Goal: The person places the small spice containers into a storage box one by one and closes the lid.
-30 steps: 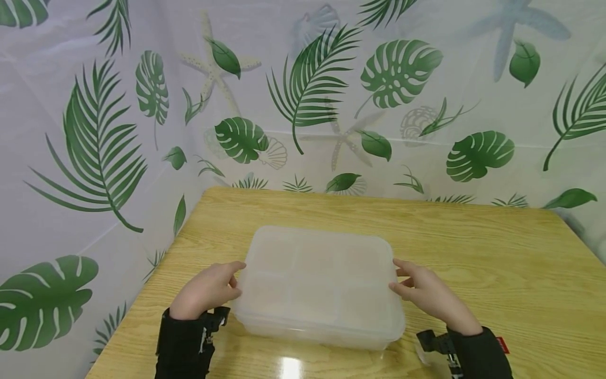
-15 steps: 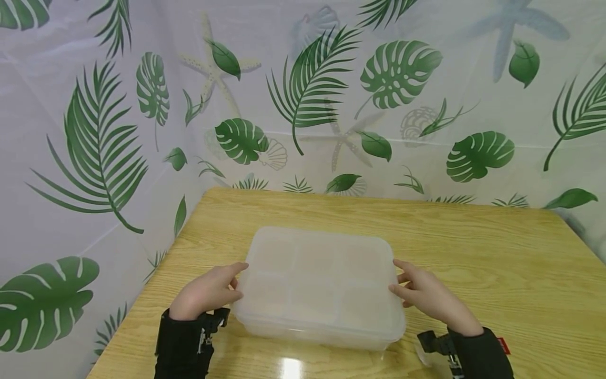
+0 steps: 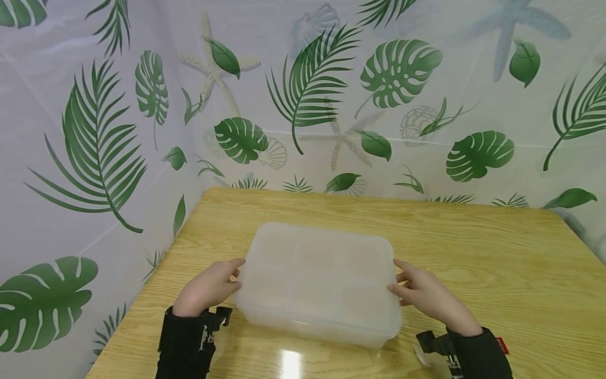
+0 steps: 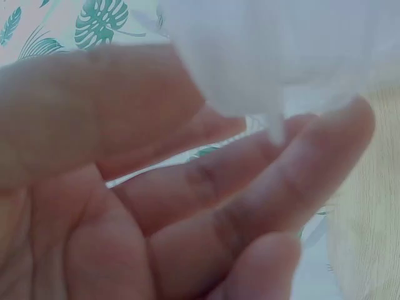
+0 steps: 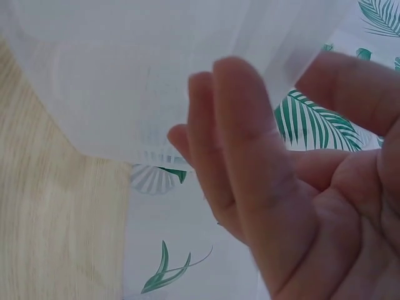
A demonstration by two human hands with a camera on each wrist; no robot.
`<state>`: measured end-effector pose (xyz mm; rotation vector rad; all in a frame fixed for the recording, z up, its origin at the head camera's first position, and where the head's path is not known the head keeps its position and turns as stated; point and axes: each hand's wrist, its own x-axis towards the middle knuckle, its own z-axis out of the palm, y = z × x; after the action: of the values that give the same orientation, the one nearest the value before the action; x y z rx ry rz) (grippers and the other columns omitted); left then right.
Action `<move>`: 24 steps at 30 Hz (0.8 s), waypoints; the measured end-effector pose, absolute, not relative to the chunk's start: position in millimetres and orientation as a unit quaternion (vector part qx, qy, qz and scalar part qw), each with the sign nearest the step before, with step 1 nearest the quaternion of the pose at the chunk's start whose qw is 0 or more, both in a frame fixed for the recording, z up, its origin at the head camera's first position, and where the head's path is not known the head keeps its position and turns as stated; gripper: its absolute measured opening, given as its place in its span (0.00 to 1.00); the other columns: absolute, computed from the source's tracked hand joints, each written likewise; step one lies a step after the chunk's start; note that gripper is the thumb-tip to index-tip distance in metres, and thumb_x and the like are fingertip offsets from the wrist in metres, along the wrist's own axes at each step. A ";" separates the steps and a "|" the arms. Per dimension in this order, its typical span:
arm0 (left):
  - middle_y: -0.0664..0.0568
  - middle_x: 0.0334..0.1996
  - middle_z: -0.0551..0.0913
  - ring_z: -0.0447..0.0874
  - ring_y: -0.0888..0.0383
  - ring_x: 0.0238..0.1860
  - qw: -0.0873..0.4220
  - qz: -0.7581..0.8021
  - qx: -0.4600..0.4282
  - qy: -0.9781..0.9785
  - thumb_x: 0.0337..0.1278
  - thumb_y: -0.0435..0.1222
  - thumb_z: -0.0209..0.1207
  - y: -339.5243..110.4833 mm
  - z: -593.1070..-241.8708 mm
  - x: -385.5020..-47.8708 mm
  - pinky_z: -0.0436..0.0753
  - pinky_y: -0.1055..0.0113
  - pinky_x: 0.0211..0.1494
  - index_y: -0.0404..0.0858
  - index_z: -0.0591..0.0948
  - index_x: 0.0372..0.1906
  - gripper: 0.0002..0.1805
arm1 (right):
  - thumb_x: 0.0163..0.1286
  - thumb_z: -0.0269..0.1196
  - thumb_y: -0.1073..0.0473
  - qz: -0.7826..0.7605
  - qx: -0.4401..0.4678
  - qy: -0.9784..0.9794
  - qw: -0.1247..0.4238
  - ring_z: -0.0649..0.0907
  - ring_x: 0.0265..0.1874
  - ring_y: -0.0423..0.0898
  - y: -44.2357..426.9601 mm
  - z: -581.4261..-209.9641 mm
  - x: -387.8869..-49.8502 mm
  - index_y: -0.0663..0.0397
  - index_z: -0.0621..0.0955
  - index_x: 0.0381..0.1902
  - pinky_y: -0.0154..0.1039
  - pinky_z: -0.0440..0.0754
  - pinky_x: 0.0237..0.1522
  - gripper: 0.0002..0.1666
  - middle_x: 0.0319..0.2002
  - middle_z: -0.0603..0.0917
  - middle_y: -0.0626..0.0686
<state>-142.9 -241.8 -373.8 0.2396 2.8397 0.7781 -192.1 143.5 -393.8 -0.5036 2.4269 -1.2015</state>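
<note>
A translucent white plastic box, with several compartment shapes showing faintly through its top, is at the middle of the wooden table. At its left edge my left hand touches the side with the index finger and thumb spread apart. My right hand touches the opposite edge in a similar way, thumb nearer me. In the left wrist view, slightly bent fingers reach up to the box wall. The right wrist view shows nearly straight fingers against the side of the box.
The yellowish wooden table spreads around the box and its far edge meets a white leaf-patterned backdrop. Black sleeves cover both arms, and each wrist carries a small black camera mount.
The box has shifted slightly away from me and looks a little blurred. Both hands stay at its sides, the left fingers a touch higher in view.
</note>
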 end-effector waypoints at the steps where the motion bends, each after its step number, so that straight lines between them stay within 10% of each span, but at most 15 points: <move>1: 0.39 0.44 0.75 0.75 0.49 0.41 0.093 0.263 0.079 0.957 0.55 0.29 0.52 -241.7 -374.2 -143.1 0.73 0.59 0.38 0.28 0.66 0.58 0.24 | 0.63 0.56 0.57 -0.429 -0.178 0.865 0.192 0.79 0.38 0.54 143.3 -393.5 -191.7 0.73 0.50 0.64 0.40 0.78 0.33 0.41 0.47 0.71 0.71; 9: 0.41 0.42 0.76 0.75 0.54 0.36 0.094 0.248 0.073 0.961 0.54 0.29 0.54 -239.8 -373.1 -142.4 0.72 0.62 0.35 0.28 0.67 0.57 0.24 | 0.61 0.58 0.56 -0.416 -0.181 0.869 0.199 0.80 0.35 0.52 144.4 -392.6 -189.9 0.73 0.50 0.64 0.40 0.78 0.32 0.44 0.46 0.71 0.71; 16: 0.51 0.26 0.74 0.68 0.59 0.20 0.103 0.240 0.049 0.964 0.52 0.30 0.56 -237.0 -370.6 -139.7 0.68 0.66 0.25 0.31 0.68 0.57 0.25 | 0.60 0.59 0.56 -0.383 -0.213 0.875 0.206 0.73 0.17 0.46 144.0 -388.3 -187.9 0.75 0.48 0.64 0.37 0.72 0.20 0.46 0.20 0.73 0.52; 24: 0.54 0.18 0.72 0.69 0.60 0.17 0.107 0.257 0.037 0.960 0.52 0.30 0.56 -236.6 -371.0 -138.2 0.68 0.67 0.22 0.32 0.67 0.58 0.26 | 0.61 0.57 0.56 -0.355 -0.236 0.880 0.210 0.69 0.12 0.44 142.1 -385.8 -185.7 0.78 0.47 0.62 0.35 0.68 0.18 0.45 0.16 0.71 0.51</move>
<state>-138.2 -236.6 -371.0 0.1100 2.8248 0.7571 -185.7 142.1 -385.8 -0.6554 2.4468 -0.9873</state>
